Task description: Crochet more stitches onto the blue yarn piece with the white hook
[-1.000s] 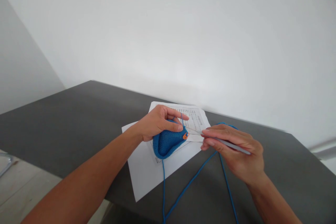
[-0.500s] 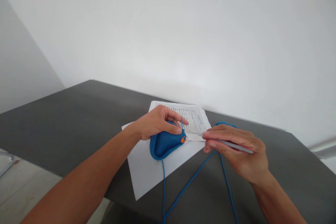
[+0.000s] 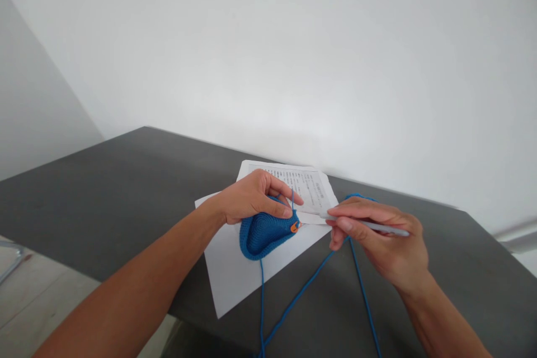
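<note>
My left hand (image 3: 262, 198) pinches the upper edge of a blue crocheted piece (image 3: 268, 235), which is cupped like a shallow bowl. An orange stitch marker (image 3: 295, 227) hangs at the piece's right edge. A blue yarn strand (image 3: 292, 200) rises from that edge to my left index finger. In my right hand (image 3: 377, 235) is a grey-handled crochet hook (image 3: 388, 229), held like a pen and pointing left toward the piece. Its tip is too thin to make out clearly against the paper.
Printed sheets (image 3: 321, 190) and a blank white paper (image 3: 226, 279) lie on the dark table (image 3: 126, 190) under the work. More blue yarn (image 3: 356, 197) lies behind my right hand, and strands (image 3: 302, 291) run to the front edge. A white wall (image 3: 293, 56) stands behind.
My right hand has shifted slightly right with the crochet hook. The crocheted piece and its stitch marker sit slightly lower; my left hand keeps its grip.
</note>
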A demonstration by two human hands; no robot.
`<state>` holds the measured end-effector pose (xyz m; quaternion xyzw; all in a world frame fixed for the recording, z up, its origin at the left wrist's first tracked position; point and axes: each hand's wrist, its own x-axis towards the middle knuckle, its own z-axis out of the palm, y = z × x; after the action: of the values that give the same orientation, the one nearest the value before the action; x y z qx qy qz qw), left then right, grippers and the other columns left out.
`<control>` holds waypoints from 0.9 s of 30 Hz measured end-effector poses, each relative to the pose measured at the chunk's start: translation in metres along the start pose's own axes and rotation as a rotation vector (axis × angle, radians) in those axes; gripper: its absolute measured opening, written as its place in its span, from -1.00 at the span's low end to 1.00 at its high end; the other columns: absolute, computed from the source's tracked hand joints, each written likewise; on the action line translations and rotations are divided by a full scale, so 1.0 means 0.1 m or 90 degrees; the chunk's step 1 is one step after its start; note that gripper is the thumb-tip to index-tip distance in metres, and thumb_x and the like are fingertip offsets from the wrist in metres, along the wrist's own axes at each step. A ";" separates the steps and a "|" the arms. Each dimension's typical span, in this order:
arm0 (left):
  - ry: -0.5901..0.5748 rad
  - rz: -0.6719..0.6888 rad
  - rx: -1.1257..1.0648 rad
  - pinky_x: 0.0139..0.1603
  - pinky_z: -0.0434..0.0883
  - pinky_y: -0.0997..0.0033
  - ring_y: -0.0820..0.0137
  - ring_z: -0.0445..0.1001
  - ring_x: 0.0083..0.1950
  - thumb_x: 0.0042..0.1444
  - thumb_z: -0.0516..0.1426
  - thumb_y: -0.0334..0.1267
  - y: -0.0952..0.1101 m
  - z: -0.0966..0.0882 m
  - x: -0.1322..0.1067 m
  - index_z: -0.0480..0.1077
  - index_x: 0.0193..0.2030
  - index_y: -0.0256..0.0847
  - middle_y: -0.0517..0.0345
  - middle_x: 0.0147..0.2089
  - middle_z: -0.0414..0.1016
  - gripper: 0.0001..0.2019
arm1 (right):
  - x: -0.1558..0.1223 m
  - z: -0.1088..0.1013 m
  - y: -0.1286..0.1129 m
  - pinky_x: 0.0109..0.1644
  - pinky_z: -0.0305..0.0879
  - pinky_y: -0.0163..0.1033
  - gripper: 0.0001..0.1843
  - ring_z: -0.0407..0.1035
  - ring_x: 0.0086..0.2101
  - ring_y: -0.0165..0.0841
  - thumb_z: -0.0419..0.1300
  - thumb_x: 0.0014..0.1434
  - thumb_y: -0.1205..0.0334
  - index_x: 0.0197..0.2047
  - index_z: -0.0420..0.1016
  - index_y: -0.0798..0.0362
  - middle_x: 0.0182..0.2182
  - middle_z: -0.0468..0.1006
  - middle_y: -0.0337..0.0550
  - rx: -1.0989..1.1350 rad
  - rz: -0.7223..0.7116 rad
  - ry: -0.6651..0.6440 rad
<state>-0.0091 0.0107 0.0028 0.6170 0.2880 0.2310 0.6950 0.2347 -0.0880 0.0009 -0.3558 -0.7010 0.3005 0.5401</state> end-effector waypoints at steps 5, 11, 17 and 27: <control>0.016 0.003 -0.003 -0.29 0.42 0.51 0.46 0.54 -0.35 -0.12 0.47 -0.31 0.01 0.01 0.00 0.70 -0.11 -0.29 0.11 -0.35 0.62 -0.64 | 0.00 0.03 0.03 -0.41 0.59 -0.29 -0.76 0.60 -0.48 -0.35 0.35 0.27 0.42 -0.10 0.76 -0.10 -0.45 0.68 -0.20 -0.003 -0.021 0.015; 0.002 -0.013 0.025 -0.31 0.40 0.49 0.45 0.52 -0.38 -0.10 0.45 -0.31 0.01 -0.01 0.02 0.70 -0.13 -0.29 0.07 -0.36 0.66 -0.67 | 0.05 -0.05 -0.01 -0.38 0.58 -0.28 -0.65 0.62 -0.38 -0.33 0.37 0.24 0.46 0.00 0.74 -0.15 -0.37 0.71 -0.16 -0.117 -0.110 -0.058; -0.007 -0.012 0.047 -0.31 0.39 0.49 0.46 0.51 -0.37 -0.12 0.48 -0.28 -0.02 -0.03 0.02 0.70 -0.18 -0.27 0.10 -0.36 0.64 -0.69 | 0.06 -0.07 -0.05 -0.37 0.56 -0.28 -0.70 0.60 -0.43 -0.34 0.38 0.24 0.42 -0.04 0.75 -0.14 -0.46 0.69 -0.20 -0.081 -0.078 -0.067; -0.019 0.027 0.052 -0.17 0.46 0.42 0.40 0.55 -0.26 -0.15 0.50 -0.26 0.00 -0.01 0.00 0.70 -0.28 -0.23 0.07 -0.29 0.68 -0.76 | 0.02 -0.03 -0.01 -0.62 0.50 -0.29 -0.85 0.51 -0.64 -0.34 0.48 0.16 0.14 -0.24 0.78 0.03 -0.51 0.68 -0.10 0.189 0.196 0.030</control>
<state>-0.0101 0.0112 0.0032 0.6540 0.2737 0.2242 0.6686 0.2368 -0.0872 0.0030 -0.3824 -0.5734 0.4710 0.5505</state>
